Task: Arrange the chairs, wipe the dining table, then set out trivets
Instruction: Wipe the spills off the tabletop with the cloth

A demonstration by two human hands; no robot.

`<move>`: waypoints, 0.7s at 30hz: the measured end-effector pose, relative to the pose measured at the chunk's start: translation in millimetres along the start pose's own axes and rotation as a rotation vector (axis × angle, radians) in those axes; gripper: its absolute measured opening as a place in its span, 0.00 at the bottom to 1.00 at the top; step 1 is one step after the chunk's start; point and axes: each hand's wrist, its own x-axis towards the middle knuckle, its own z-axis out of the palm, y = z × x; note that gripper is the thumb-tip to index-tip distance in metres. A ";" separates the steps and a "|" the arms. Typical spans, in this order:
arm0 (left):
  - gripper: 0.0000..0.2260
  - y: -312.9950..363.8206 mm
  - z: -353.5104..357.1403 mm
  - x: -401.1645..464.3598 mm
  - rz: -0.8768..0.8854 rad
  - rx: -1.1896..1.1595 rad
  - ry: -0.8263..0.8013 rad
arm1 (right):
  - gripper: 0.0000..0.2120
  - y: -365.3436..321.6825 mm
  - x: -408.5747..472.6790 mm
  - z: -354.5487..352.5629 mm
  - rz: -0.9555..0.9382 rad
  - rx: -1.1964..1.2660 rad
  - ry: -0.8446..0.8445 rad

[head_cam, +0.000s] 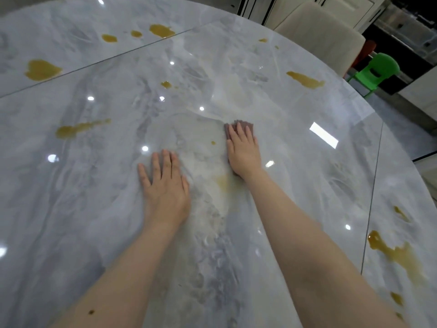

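1. Head view: the right hand [242, 151] lies flat, fingers straight and together, pressing a brownish cloth [240, 129] onto the marble dining table [94, 209]; only the cloth's far edge and left corner show past the fingertips.
2. The left hand [165, 185] rests palm down on the tabletop, just left of the cloth hand, fingers spread, holding nothing.
3. A tiny yellow drop [213, 143] sits just left of the pressing fingers; a faint smear [222, 183] lies between the two wrists.
4. Larger yellow spills [41, 69] lie well apart, far left and beyond, with more [399, 254] near the table's curved right edge.
5. Beyond that edge stand a cream chair [319, 31] and a green plastic chair [376, 69].
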 end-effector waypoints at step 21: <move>0.27 -1.4 -5.8 -1.8 0.002 -0.024 -0.008 | 0.26 -15.2 -139.7 4.9 -0.460 -0.004 -0.112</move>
